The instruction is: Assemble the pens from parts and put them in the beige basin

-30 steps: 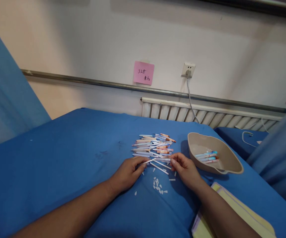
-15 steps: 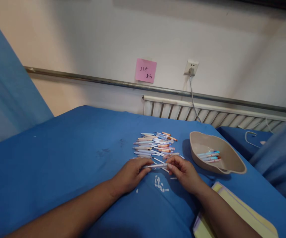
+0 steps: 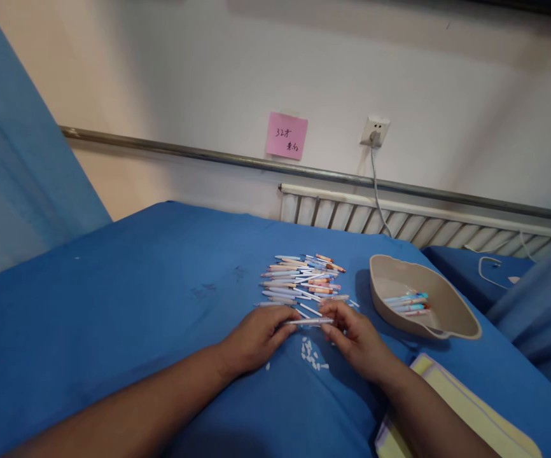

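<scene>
Both my hands rest on a blue cloth and pinch one thin pale pen held level between them. My left hand grips its left end, my right hand its right end. Just beyond my fingers lies a pile of several pens and white refills. Small white caps are scattered on the cloth right under the held pen.
A beige shallow dish with a few pens stands to the right of the pile. A yellow cloth lies at the lower right. Behind are a radiator, a wall socket with a cable and a pink note.
My hands went from picking at the edge of the pile to holding one pen between them, drawn slightly toward me. The view shifted a little to the left.
</scene>
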`<state>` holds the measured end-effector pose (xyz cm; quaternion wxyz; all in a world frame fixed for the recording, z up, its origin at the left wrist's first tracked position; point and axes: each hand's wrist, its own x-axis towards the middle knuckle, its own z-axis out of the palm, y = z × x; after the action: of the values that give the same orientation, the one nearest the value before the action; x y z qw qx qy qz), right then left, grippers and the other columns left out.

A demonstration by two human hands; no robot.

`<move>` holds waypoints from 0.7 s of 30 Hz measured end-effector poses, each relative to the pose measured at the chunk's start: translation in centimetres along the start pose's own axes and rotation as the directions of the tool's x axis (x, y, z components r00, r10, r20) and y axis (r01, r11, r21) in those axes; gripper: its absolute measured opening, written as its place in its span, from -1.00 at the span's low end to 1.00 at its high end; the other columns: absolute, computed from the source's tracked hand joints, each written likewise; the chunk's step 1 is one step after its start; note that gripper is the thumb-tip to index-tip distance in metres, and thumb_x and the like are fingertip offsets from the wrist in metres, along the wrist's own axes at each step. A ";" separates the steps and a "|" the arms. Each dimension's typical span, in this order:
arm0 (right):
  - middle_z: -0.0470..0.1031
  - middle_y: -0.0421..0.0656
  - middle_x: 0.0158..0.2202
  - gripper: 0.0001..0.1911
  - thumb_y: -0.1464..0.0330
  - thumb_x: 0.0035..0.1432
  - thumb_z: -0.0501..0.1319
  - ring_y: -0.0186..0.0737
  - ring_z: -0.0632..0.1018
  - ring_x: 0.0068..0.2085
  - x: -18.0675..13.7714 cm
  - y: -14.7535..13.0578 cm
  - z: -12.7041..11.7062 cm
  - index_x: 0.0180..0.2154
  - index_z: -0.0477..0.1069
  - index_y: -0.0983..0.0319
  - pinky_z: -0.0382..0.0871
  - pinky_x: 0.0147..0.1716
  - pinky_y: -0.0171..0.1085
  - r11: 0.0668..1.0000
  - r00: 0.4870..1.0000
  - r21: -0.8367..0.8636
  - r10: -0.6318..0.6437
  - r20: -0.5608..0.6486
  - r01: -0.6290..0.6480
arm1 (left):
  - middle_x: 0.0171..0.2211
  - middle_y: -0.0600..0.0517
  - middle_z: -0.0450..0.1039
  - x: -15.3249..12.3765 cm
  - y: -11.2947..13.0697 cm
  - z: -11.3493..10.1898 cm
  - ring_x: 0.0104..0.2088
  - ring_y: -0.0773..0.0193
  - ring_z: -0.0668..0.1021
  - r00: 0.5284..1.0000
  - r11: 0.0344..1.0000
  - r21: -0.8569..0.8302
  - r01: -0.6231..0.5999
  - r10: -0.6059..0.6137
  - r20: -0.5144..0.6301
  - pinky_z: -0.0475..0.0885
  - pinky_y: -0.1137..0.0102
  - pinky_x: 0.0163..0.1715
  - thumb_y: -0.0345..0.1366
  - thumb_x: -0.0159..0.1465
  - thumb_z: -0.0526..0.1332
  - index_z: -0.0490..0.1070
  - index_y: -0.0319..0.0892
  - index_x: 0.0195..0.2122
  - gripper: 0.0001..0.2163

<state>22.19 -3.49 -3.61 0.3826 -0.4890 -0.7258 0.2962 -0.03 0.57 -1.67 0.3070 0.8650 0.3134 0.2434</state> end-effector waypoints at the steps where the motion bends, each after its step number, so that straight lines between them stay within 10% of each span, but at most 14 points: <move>1: 0.44 -0.21 -0.37 -0.84 0.39 0.15 0.11 -0.30 0.44 -0.40 -0.1 -0.2 0.0 -0.18 0.31 0.18 0.29 -0.38 -0.33 0.999 1.000 -0.046 -0.025 0.005 0.025 | -0.28 0.02 0.50 0.0 0.0 0.0 -0.25 0.20 0.48 1.000 1.000 -0.001 -0.005 0.005 0.001 0.32 0.42 -0.22 -0.22 0.31 0.03 0.45 -0.09 -0.16 -0.78; 13: 0.34 -0.30 -0.68 -0.63 0.23 0.31 -0.10 -0.34 0.40 -0.63 -0.1 -0.7 -0.5 -0.47 0.28 0.18 0.25 -0.48 -0.34 0.997 0.991 -0.060 0.063 0.119 -0.057 | -0.26 0.01 0.51 -0.3 0.8 0.1 -0.25 0.20 0.49 0.994 0.998 -0.015 -0.056 0.057 0.088 0.33 0.44 -0.24 -0.24 0.32 0.03 0.43 -0.09 -0.16 -0.79; 21: 0.43 -0.27 -0.54 -0.90 0.30 0.22 0.06 -0.29 0.47 -0.49 -0.3 -1.1 -0.5 -0.33 0.28 0.16 0.26 -0.42 -0.34 0.992 0.995 -0.124 0.019 0.101 -0.006 | -0.26 0.02 0.50 -0.3 0.7 0.2 -0.26 0.21 0.50 0.996 0.999 0.033 -0.035 0.032 0.087 0.32 0.45 -0.26 -0.25 0.33 0.01 0.40 -0.09 -0.16 -0.80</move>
<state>22.14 -4.08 -2.57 0.3123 -0.5005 -0.7581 0.2779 0.14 -0.12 -1.37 0.3013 0.8850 0.2895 0.2056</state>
